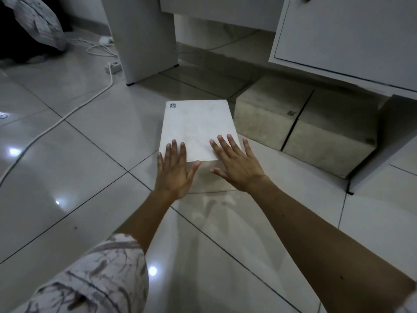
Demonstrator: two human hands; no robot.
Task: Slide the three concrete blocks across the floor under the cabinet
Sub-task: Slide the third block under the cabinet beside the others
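On glossy floor tiles [94, 123] before the cabinet [338, 37], left hand [174, 170] and right hand [237, 164] flat, fingers spread, on third block [196, 127], two blocks [304, 123] already underneath; next, likely a firm forward shove.

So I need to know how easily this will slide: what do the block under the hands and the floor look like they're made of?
The block under the hands looks like pale cast concrete: matte, faintly speckled top, sharp square edges, though the look alone can't settle it. The floor appears to be glazed ceramic or porcelain tile: glossy, with bright light reflections and dark grout lines.
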